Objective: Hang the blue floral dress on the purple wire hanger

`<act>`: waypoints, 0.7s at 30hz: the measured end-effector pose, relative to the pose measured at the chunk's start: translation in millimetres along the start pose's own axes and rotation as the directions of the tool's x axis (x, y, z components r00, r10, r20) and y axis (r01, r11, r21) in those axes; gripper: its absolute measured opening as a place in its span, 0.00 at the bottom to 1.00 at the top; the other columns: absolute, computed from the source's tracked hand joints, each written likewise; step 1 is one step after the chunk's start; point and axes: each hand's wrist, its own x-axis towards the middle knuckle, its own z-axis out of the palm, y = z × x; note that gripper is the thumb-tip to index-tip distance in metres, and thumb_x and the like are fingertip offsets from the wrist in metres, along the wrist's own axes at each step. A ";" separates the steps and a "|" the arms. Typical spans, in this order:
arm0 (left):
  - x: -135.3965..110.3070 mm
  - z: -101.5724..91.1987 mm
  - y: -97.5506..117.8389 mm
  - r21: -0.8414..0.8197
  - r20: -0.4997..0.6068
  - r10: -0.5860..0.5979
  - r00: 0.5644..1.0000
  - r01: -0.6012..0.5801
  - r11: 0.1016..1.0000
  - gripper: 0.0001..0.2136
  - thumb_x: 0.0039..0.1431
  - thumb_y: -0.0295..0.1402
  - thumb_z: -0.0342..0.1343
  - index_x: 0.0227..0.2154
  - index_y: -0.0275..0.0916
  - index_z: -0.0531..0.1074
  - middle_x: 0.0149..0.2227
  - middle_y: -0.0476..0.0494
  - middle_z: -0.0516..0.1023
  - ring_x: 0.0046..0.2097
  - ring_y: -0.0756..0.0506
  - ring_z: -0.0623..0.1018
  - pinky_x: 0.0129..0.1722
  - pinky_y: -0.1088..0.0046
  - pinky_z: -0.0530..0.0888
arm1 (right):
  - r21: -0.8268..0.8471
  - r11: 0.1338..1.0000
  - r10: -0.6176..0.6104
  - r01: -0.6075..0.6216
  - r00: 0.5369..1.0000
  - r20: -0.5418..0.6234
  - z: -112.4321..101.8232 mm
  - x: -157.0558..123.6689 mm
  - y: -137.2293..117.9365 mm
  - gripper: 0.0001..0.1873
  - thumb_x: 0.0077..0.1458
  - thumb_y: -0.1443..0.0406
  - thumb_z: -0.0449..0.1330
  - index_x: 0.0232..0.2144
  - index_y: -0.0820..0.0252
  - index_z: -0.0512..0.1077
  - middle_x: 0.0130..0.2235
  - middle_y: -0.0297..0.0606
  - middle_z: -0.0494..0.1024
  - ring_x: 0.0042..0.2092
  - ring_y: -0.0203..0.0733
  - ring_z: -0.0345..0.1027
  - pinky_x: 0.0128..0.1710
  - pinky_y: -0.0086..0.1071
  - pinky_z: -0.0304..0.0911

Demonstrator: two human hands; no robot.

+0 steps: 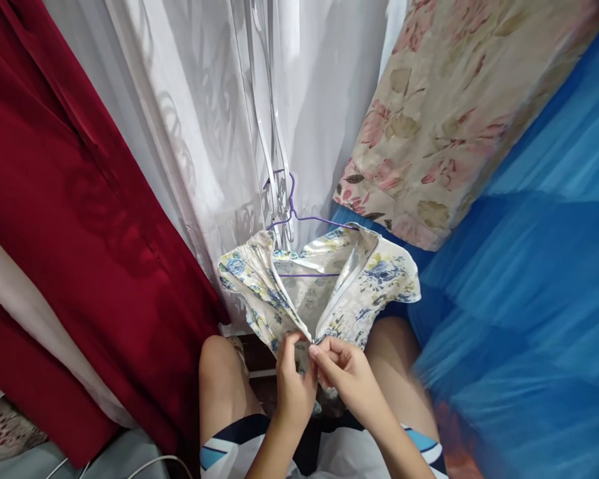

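A white floral garment (387, 274) with short cap sleeves and blue and yellow flowers hangs in front of my lap; whether it is a dress or a blouse I cannot tell. It is on a purple wire hanger (292, 199). Its zipper (340, 293) is undone into a deep V from the neckline. Where the V meets, my right hand (347, 372) pinches at the zipper, its pull mostly hidden by the fingertips. Beside it, my left hand (295, 382) is closed on the garment's fabric along the other edge. The lower part hangs between my knees, largely covered by my hands.
White ribbons (267, 120) run down to the hanger's hook, before a white curtain-like cloth (199, 100). Dark red fabric (104, 199) hangs at the left. At the right hang a beige floral cloth (429, 133) and blue fabric (524, 286). A thin white cable (164, 458) lies lower left.
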 end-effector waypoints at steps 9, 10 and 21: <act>15.4 16.3 25.2 0.213 0.226 0.245 0.943 -0.293 0.932 0.07 0.62 0.24 0.46 0.33 0.40 0.68 0.35 0.41 0.74 0.39 0.43 0.75 0.37 0.70 0.68 | -0.058 0.972 -0.235 0.229 0.958 -0.163 -7.7 63.1 -83.4 0.20 0.55 0.53 0.63 0.19 0.61 0.69 0.13 0.28 0.62 0.18 0.30 0.50 0.19 0.28 0.46; 16.0 17.5 30.9 0.258 0.261 0.249 0.933 -0.316 0.913 0.08 0.60 0.22 0.47 0.33 0.40 0.68 0.36 0.41 0.75 0.39 0.43 0.75 0.36 0.70 0.68 | -0.045 0.966 -0.259 0.255 0.950 -0.174 -6.5 74.0 -97.0 0.19 0.53 0.53 0.64 0.21 0.61 0.71 0.13 0.28 0.62 0.17 0.30 0.49 0.19 0.28 0.44; 42.9 -6.3 17.7 0.279 0.413 0.169 0.895 -0.301 0.912 0.06 0.60 0.27 0.53 0.37 0.40 0.74 0.37 0.43 0.78 0.36 0.45 0.77 0.34 0.72 0.71 | -0.008 0.956 -0.293 0.294 0.950 -0.111 -3.2 100.1 -141.3 0.16 0.53 0.54 0.65 0.27 0.63 0.73 0.15 0.27 0.64 0.18 0.29 0.50 0.18 0.26 0.42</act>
